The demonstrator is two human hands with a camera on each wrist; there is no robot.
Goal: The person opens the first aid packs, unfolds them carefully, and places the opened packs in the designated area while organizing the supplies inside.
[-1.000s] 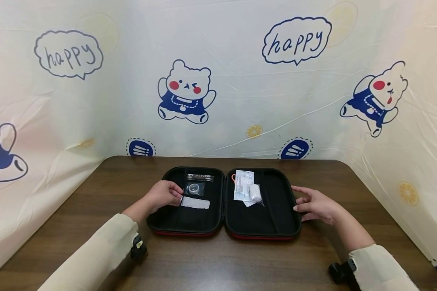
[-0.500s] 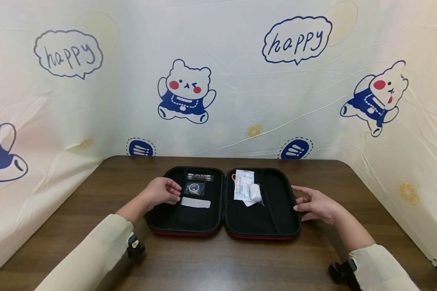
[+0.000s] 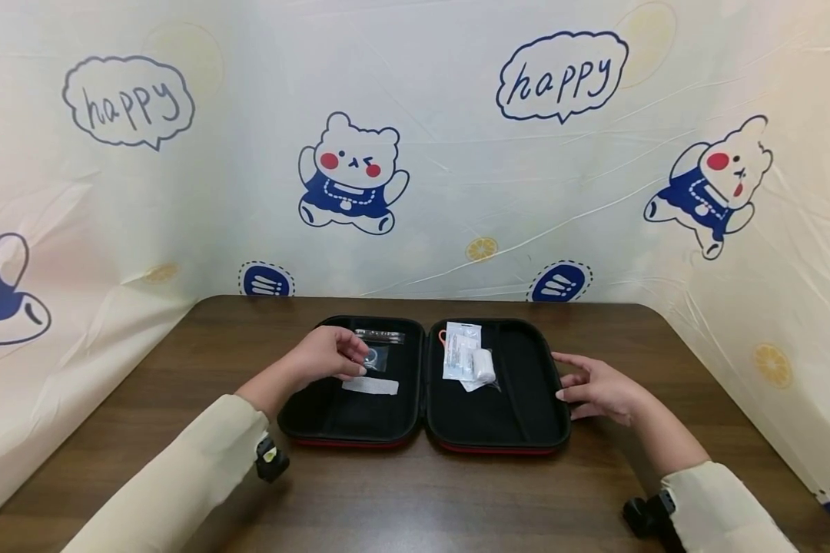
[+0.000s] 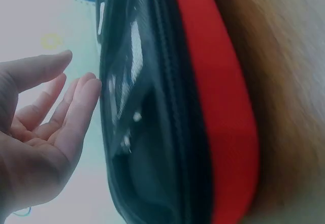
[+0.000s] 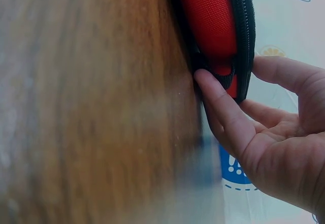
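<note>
A red zip case with a black lining point(image 3: 487, 426) lies unfolded on the table. My left hand point(image 3: 328, 353) hovers over its left half, fingers loosely bent, with a gap between thumb and fingers in the left wrist view. Just past those fingertips is a clear packet point(image 3: 380, 359) with a white ring-shaped roll, partly covered by them. A pale flat strip point(image 3: 370, 385) lies nearer the front, and a slim clear packet point(image 3: 380, 336) farther back. My right hand point(image 5: 282, 132) holds the case's right edge, thumb and fingers on opposite sides of the rim beside a black strap point(image 5: 223, 76).
In the right half are white printed packets point(image 3: 462, 349), a wrapped white roll point(image 3: 484, 366) and an orange loop point(image 3: 443, 338) peeking out. The brown wooden table point(image 3: 415, 491) reaches a printed curtain point(image 3: 443, 192) behind.
My left hand first drew back slightly to the left from the pale strip, then moved right and a little farther back, over the ring packet. The right hand stays at the case edge.
</note>
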